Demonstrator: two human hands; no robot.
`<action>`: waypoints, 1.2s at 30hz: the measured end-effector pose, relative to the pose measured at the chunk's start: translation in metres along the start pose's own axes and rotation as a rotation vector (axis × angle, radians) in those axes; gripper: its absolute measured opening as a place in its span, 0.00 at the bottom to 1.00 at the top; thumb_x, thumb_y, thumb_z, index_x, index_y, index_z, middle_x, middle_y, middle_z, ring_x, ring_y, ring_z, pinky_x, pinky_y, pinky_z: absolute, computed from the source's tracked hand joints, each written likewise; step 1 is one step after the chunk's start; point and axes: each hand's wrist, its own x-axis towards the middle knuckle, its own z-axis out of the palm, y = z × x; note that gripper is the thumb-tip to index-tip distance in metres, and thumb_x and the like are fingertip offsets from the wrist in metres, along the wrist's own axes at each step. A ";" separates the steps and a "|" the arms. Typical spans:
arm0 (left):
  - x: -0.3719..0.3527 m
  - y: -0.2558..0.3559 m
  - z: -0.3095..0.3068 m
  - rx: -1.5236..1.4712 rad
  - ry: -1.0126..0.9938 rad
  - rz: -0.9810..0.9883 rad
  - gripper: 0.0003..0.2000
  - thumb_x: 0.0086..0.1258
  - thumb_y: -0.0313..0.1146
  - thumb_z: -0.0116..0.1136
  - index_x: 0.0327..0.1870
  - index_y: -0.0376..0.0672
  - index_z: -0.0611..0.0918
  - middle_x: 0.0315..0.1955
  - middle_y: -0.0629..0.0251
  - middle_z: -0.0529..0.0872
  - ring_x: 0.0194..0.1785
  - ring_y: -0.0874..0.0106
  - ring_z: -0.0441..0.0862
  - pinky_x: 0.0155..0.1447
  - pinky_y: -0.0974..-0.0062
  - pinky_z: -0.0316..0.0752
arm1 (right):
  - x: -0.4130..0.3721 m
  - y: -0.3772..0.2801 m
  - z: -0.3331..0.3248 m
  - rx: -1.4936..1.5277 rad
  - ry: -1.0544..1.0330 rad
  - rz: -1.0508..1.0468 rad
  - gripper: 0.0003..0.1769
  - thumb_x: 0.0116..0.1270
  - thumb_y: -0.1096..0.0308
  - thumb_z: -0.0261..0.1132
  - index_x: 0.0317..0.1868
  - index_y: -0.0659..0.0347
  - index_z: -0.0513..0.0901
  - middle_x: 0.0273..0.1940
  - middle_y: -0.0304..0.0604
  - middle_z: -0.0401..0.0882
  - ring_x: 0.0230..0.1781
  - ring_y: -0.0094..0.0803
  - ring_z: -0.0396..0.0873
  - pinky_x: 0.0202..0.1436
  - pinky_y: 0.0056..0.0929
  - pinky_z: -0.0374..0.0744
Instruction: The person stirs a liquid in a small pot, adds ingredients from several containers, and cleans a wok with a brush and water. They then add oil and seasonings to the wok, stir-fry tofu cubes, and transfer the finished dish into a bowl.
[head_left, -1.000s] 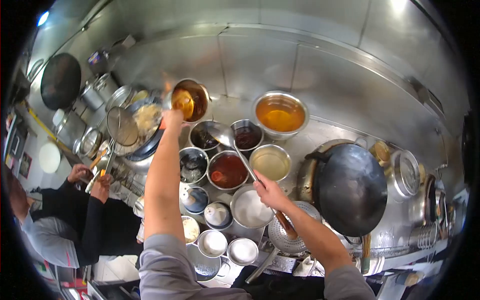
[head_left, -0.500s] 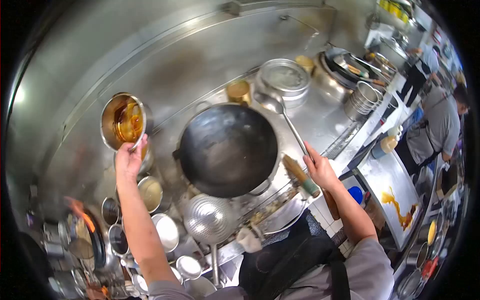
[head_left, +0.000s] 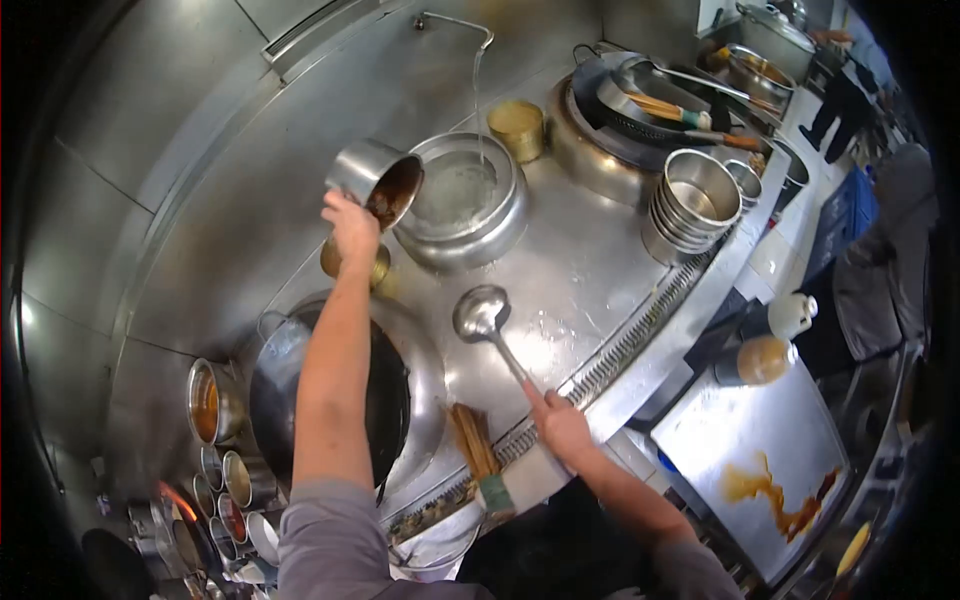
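Observation:
My left hand (head_left: 352, 232) is closed on a metal pot (head_left: 362, 168), tipped to the right, with dark brown residue on its inner wall. Right beside that pot stands a wide, round vessel of water (head_left: 455, 195). My right hand (head_left: 562, 428) grips a ladle (head_left: 482, 312) by its handle, and the ladle's bowl hangs over the steel worktop. Under my left forearm sits a black wok (head_left: 385, 385), partly hidden by the arm. A bamboo brush (head_left: 476, 440) with a green band lies between the wok and my right hand.
Water runs from a tap (head_left: 487, 45) into the vessel. Stacked metal pots (head_left: 695, 205) stand at the right, behind them a second wok (head_left: 625, 115) with tools. Sauce pots (head_left: 240, 480) crowd the lower left. A tray (head_left: 720, 430) bears spilled sauce. Another person (head_left: 880, 260) stands at right.
My view has turned to the right. My left hand has carried a metal pot across the wok to beside the water vessel. The ladle in my right hand has come down lower over the worktop.

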 end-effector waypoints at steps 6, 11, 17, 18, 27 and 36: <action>0.016 0.029 0.110 0.358 -0.010 0.325 0.15 0.72 0.27 0.47 0.57 0.41 0.62 0.58 0.34 0.64 0.43 0.35 0.82 0.45 0.50 0.82 | 0.006 0.021 -0.012 0.142 -0.119 -0.058 0.36 0.64 0.73 0.57 0.74 0.56 0.61 0.44 0.51 0.75 0.43 0.50 0.80 0.43 0.45 0.82; 0.008 0.031 0.171 0.398 -0.228 0.173 0.25 0.69 0.24 0.51 0.65 0.44 0.57 0.62 0.33 0.61 0.45 0.38 0.82 0.43 0.55 0.84 | 0.008 0.025 -0.021 0.224 -0.194 -0.061 0.36 0.66 0.70 0.57 0.75 0.55 0.58 0.45 0.51 0.75 0.43 0.49 0.80 0.43 0.45 0.82; 0.034 0.024 0.177 -0.643 -0.479 -0.722 0.36 0.67 0.19 0.50 0.70 0.47 0.44 0.62 0.36 0.64 0.51 0.45 0.82 0.43 0.49 0.87 | 0.016 0.028 -0.028 0.265 -0.266 -0.080 0.36 0.68 0.67 0.58 0.75 0.58 0.58 0.44 0.53 0.76 0.41 0.49 0.81 0.41 0.46 0.83; 0.036 0.018 0.177 -0.825 -0.530 -0.861 0.36 0.68 0.19 0.48 0.70 0.48 0.41 0.63 0.37 0.64 0.54 0.46 0.80 0.43 0.45 0.86 | 0.015 0.028 -0.027 0.267 -0.271 -0.090 0.36 0.68 0.67 0.58 0.75 0.58 0.58 0.44 0.53 0.76 0.41 0.49 0.81 0.41 0.46 0.83; 0.023 0.080 0.088 -0.769 -0.419 -0.792 0.29 0.68 0.17 0.42 0.67 0.41 0.47 0.63 0.38 0.63 0.50 0.42 0.82 0.45 0.45 0.87 | 0.015 0.030 -0.030 0.222 -0.376 -0.113 0.39 0.66 0.62 0.63 0.75 0.58 0.57 0.50 0.58 0.76 0.48 0.56 0.79 0.51 0.49 0.81; -0.033 0.149 0.049 -1.065 -0.824 -1.251 0.30 0.66 0.17 0.42 0.71 0.29 0.53 0.64 0.23 0.57 0.65 0.35 0.69 0.53 0.66 0.86 | -0.030 0.029 -0.060 0.094 -0.112 -0.050 0.41 0.57 0.55 0.72 0.70 0.56 0.68 0.53 0.52 0.71 0.54 0.51 0.71 0.55 0.46 0.76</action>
